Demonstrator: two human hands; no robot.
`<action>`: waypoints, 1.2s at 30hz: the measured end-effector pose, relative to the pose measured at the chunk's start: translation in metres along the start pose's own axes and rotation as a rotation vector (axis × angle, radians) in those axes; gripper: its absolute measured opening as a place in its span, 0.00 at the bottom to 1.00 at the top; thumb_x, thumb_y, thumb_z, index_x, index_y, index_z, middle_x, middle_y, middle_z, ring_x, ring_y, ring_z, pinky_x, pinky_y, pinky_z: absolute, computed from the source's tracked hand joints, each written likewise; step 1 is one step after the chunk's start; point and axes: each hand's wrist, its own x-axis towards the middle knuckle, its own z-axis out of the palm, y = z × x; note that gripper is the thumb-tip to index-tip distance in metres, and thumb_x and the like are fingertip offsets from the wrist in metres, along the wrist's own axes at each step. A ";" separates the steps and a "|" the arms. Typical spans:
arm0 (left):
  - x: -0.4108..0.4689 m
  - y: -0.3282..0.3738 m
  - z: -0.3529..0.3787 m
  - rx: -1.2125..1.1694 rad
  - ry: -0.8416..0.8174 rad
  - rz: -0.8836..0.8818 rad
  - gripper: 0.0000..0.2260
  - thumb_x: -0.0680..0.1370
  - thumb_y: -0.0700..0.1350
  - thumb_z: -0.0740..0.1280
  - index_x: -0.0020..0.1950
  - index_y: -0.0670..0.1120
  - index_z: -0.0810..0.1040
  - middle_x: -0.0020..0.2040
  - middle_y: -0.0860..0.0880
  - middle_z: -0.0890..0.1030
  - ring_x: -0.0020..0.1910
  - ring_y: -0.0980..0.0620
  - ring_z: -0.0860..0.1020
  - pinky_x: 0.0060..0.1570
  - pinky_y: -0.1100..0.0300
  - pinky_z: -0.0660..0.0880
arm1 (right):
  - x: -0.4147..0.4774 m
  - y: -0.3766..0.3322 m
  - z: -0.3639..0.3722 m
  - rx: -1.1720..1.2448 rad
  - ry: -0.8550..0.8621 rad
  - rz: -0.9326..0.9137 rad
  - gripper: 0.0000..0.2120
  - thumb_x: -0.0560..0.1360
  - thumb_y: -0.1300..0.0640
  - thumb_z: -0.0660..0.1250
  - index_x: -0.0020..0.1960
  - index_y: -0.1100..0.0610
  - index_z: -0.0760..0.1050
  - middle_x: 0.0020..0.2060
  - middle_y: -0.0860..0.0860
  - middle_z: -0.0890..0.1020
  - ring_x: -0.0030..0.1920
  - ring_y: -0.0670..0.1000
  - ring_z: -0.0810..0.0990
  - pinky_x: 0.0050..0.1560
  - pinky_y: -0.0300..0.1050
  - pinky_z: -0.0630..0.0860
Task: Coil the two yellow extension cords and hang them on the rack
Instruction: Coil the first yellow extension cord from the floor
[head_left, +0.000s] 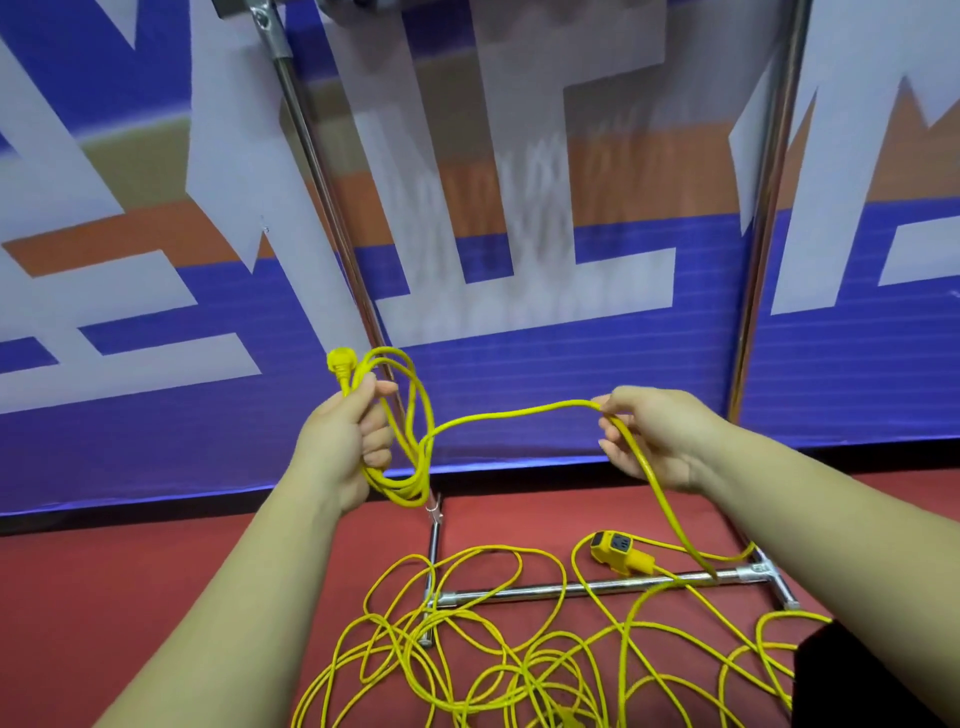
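**While one cord is being looped, the rest lies tangled on the floor**

Although big white strokes run across the blue-and-orange banner (519, 364) behind, they are cropped and blurred and cannot be read as words. At the left, the left hand (345, 431) has its fingers (376, 441) curled tight round a small coil (410, 467) of thin, round, glossy yellow cord. The moulded yellow plug (338, 364) sticks up above the thumb. Just behind this hand the rack's left upright (311, 171), a polished steel tube with a clamp fitting near its top, slants upward.

From the coil a single strand (519, 413) arches across to the right hand (649, 441), whose fingers (613, 447) pinch it lightly between thumb and forefinger; the others are loosely bent. Below that hand the strand drops to the red, matte floor (156, 571).

Loose loops (467, 649) sprawl there in a tangle over the rack's shiny base bar (519, 590); which loops belong to which cord cannot be told. A boxy yellow socket block (618, 552) with dark outlets lies just behind that bar. The right upright (769, 208) rises beyond, and a dark shape (872, 675) fills the lower right corner.
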 end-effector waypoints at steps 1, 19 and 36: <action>-0.003 0.000 0.006 -0.009 -0.037 -0.015 0.13 0.84 0.52 0.60 0.49 0.45 0.78 0.28 0.53 0.59 0.22 0.59 0.56 0.21 0.66 0.52 | -0.002 -0.002 0.002 0.021 -0.023 -0.006 0.07 0.77 0.61 0.63 0.51 0.59 0.79 0.32 0.52 0.76 0.29 0.46 0.74 0.37 0.41 0.78; -0.044 -0.026 0.065 0.178 -0.556 -0.200 0.04 0.80 0.42 0.65 0.50 0.42 0.75 0.34 0.47 0.72 0.31 0.51 0.72 0.32 0.57 0.76 | -0.005 -0.010 0.004 -0.112 0.086 -0.048 0.01 0.76 0.62 0.71 0.46 0.58 0.80 0.39 0.53 0.84 0.36 0.47 0.81 0.38 0.40 0.78; -0.052 -0.061 0.098 0.404 -0.420 -0.157 0.03 0.79 0.44 0.70 0.48 0.46 0.77 0.33 0.50 0.65 0.26 0.55 0.60 0.24 0.64 0.60 | -0.007 -0.015 0.015 -0.046 0.020 -0.076 0.06 0.74 0.62 0.75 0.47 0.57 0.79 0.38 0.51 0.85 0.32 0.43 0.84 0.34 0.36 0.81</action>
